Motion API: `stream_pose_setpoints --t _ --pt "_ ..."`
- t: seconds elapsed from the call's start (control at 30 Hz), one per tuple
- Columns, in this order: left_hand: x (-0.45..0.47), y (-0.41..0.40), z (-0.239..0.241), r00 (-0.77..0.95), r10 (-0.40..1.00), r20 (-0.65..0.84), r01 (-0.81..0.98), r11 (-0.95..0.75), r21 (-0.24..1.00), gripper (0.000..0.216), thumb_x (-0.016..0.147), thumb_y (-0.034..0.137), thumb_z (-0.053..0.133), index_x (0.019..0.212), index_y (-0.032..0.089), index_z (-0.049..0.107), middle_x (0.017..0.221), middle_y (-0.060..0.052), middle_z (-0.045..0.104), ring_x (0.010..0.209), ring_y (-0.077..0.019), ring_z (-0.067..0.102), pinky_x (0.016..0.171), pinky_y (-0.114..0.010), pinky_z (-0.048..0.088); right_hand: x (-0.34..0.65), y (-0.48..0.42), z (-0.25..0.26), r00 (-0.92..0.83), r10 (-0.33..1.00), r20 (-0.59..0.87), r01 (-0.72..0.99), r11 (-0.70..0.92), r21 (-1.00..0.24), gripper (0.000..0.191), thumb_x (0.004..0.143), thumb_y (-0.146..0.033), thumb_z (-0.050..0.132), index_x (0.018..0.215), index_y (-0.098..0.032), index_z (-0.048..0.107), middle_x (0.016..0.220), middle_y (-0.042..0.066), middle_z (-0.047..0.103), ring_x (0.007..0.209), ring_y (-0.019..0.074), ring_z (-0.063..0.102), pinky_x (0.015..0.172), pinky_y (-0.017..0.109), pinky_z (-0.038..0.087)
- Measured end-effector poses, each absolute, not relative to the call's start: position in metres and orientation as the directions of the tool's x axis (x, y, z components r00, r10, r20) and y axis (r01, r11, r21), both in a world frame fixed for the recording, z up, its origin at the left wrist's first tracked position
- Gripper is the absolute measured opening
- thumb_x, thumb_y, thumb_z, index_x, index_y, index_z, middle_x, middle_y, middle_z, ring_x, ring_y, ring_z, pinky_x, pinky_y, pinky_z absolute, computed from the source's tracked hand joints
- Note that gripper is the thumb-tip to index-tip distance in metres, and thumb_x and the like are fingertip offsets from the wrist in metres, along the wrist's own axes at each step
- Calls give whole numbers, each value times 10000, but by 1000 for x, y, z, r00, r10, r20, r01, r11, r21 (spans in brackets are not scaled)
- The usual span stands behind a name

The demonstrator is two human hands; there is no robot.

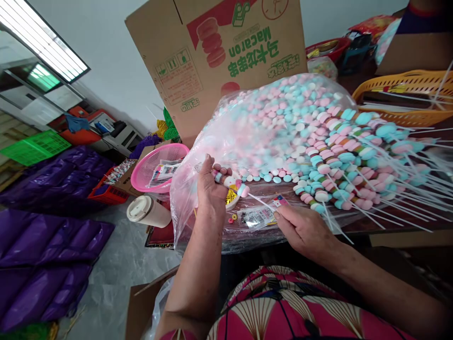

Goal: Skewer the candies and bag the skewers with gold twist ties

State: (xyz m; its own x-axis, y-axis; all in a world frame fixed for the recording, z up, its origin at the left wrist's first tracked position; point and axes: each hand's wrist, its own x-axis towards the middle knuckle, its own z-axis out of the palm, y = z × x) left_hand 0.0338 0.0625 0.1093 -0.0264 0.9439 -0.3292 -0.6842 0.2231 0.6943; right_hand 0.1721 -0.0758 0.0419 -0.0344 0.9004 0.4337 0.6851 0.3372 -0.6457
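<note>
My left hand (211, 184) curls round the upper end of a candy skewer, its palm turned up. Pink and blue pieces of the candy skewer (241, 188) show past my fingers, threaded on a thin white stick. The stick's lower end is pinched in my right hand (300, 229). Beneath the skewer lie a printed clear wrapper (255, 217) and a small dish with gold ties (230, 197). Two little ring-shaped candies (232, 218) rest close by. To the right, finished-looking candy skewers (348, 160) are heaped with their sticks pointing right.
A large clear bag (198, 151) of pink, blue and white candies spreads over the table. Behind it stands a cardboard box (226, 52). A pink basket (155, 165) and lidded cup (148, 211) are at left, a yellow basket (399, 113) at right. Purple bundles (46, 255) lie on the floor.
</note>
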Motion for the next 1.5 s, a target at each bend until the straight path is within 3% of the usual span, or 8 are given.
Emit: stream_pose_setpoints --t 0.1,0.33,0.67,0.97,1.13,1.27,1.37,1.5 --pt "35 62 100 -59 923 -379 -676 243 696 291 751 392 672 698 179 481 489 91 398 386 -60 428 533 -234 438 171 -72 40 -63 847 527 796 361 -485 288 865 -187 355 579 -211 380 519 9 476 516 128 412 536 275 280" --pt "28 71 101 -33 873 -487 -674 340 655 284 836 418 570 731 174 471 467 89 365 386 -65 406 530 -244 437 187 -65 56 -107 936 336 652 321 -687 326 890 -230 357 565 -210 335 487 -37 423 478 99 415 488 229 289" --pt "43 56 97 48 818 -573 -653 459 602 393 805 556 541 694 181 498 453 52 421 396 -88 433 479 -245 420 185 -60 38 -112 885 453 756 372 -539 283 882 -230 347 603 -211 390 548 8 489 527 130 437 542 270 297" --pt "57 29 66 129 882 -452 -518 449 728 459 769 612 543 677 165 503 445 41 464 372 -89 451 459 -225 400 154 -47 49 -66 997 42 235 57 -970 347 849 -297 389 516 -202 399 443 -46 416 456 94 390 488 236 303" --pt "23 52 77 174 920 -352 -596 382 706 451 764 605 555 828 159 575 737 -49 644 643 -160 630 634 -293 504 169 -52 42 -116 985 -128 -124 -142 -982 266 812 -362 479 608 -192 505 407 -63 411 410 85 337 446 236 250" --pt "9 74 92 204 935 -290 -655 351 669 213 861 355 548 799 153 581 633 -13 613 558 -118 587 610 -260 484 170 -59 42 -298 936 -188 -332 -286 -899 304 766 -377 515 527 -201 448 372 -62 363 380 82 297 436 248 247" --pt "8 82 98 146 939 -312 -696 321 642 144 854 209 560 717 165 547 479 50 493 426 -68 471 508 -204 416 169 -62 44 -307 936 -173 -244 -253 -936 319 791 -384 471 529 -208 426 388 -60 353 398 89 297 448 252 258" --pt "4 89 99 -41 911 -410 -736 250 629 240 849 164 532 622 171 456 444 68 437 385 -57 436 461 -185 389 172 -64 45 -172 985 -3 281 46 -959 335 826 -339 424 527 -206 350 480 -36 386 495 105 349 498 257 254"
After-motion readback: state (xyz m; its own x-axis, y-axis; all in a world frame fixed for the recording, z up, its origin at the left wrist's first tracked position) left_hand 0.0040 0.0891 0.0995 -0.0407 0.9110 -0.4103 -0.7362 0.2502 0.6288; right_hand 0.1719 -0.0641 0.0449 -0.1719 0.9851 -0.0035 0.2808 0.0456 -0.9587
